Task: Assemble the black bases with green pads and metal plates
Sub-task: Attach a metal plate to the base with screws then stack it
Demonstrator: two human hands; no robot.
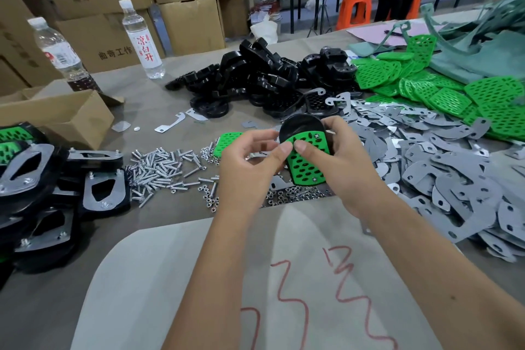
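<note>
I hold a black base (298,125) with a perforated green pad (305,162) laid on it, lifted above the table at centre. My right hand (338,159) grips its right side, thumb pressed on the pad. My left hand (250,165) holds the left edge, its thumb touching the pad beside the right thumb. Two screw heads show in the pad. A second green pad (227,142) lies flat behind my left hand.
Loose black bases (264,77) pile at the back, green pads (443,88) at the right, grey metal plates (443,173) spread right. Screws (162,170) and nuts (289,196) lie in front. Finished assemblies (42,193) stack at left beside a cardboard box (62,113) and two bottles (142,37).
</note>
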